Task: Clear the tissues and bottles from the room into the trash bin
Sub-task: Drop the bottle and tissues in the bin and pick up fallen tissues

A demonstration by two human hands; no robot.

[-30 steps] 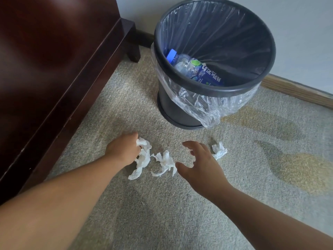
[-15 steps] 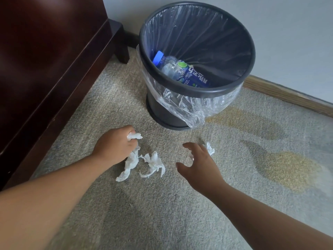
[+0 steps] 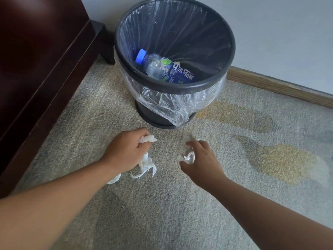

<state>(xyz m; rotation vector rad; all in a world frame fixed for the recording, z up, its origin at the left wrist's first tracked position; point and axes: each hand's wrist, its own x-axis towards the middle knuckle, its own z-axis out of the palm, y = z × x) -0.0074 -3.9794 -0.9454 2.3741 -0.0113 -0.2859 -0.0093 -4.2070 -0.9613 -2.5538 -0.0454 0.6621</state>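
A black trash bin [image 3: 232, 56] lined with a clear bag stands on the carpet by the wall. Inside it lies a plastic bottle [image 3: 173, 71] with a blue cap and blue label. My left hand [image 3: 126, 150] grips a crumpled white tissue [image 3: 148, 138] on the floor in front of the bin; its ends stick out above and below my fist. A second crumpled tissue [image 3: 145, 170] lies on the carpet touching that hand. My right hand [image 3: 203, 163] curls its thumb and fingers round a small white tissue [image 3: 189, 156], partly hidden by the fingers.
A dark wooden furniture piece [image 3: 45, 69] runs along the left, its leg close to the bin. A wooden baseboard [image 3: 279, 87] and pale wall bound the far side. The grey carpet [image 3: 252, 186] has yellowish stains to the right of the bin.
My left hand has tightened into a fist on its tissue. My right hand has moved onto the small tissue and curled round it. The view has shifted slightly.
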